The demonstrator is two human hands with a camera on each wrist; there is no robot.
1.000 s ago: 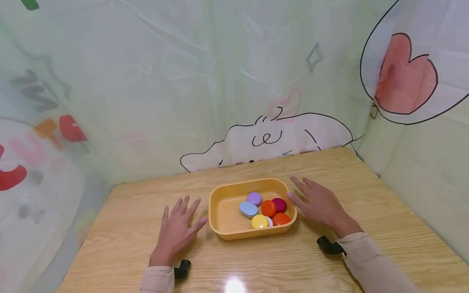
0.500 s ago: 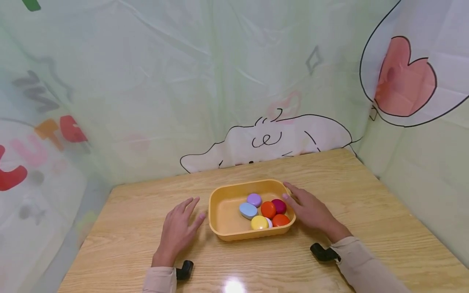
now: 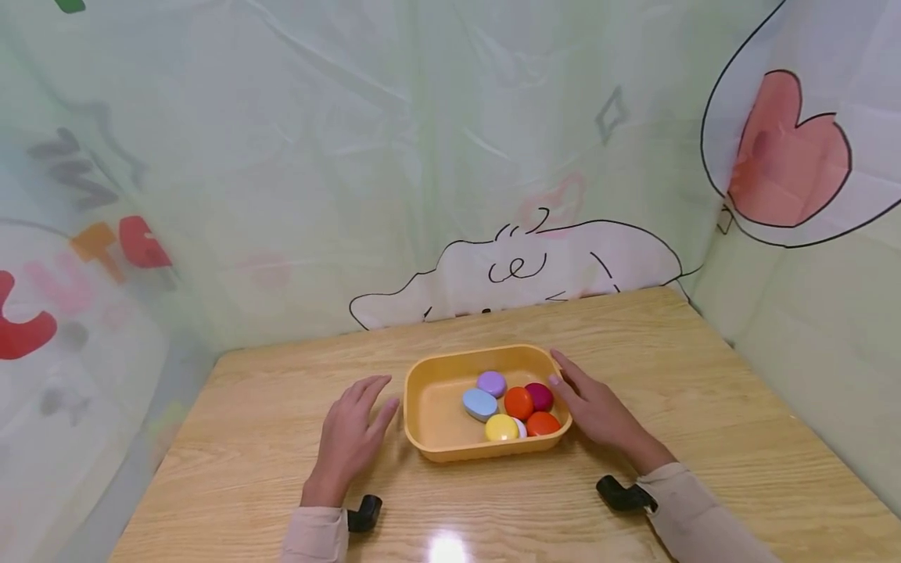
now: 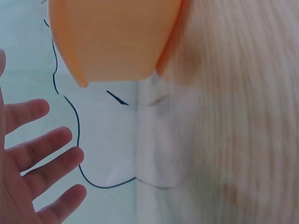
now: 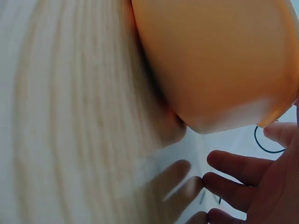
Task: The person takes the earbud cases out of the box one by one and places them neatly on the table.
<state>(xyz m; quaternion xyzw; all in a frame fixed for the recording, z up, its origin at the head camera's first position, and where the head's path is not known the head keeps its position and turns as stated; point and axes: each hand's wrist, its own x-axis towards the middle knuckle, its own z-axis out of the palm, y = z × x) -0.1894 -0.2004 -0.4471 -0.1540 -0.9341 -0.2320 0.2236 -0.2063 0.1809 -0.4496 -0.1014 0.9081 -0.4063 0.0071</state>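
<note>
An orange plastic tray (image 3: pixel 439 453) sits on the wooden table in the head view. In it lie several smooth rounded pebble-like pieces: blue (image 3: pixel 480 404), purple (image 3: pixel 491 383), yellow (image 3: pixel 501 428), dark red (image 3: pixel 539 396), two orange-red, and a white one partly hidden. My left hand (image 3: pixel 352 430) hovers left of the tray, fingers loosely bent and apart from it; the left wrist view shows a gap between fingertips and tray. At the tray's right end is my right hand (image 3: pixel 598 410), fingers extended along the wall. Whether its thumb or index finger touches the rim I cannot tell.
The wooden table (image 3: pixel 281 375) spreads around the tray and ends at a pale printed curtain (image 3: pixel 317 195) behind and on both sides. Black wrist mounts (image 3: pixel 622 494) stick out from both sleeves.
My right hand has moved left, up to the tray's right end. The left hand's spread fingers have drawn together and bent a little. The tray and its pieces stay in place.
</note>
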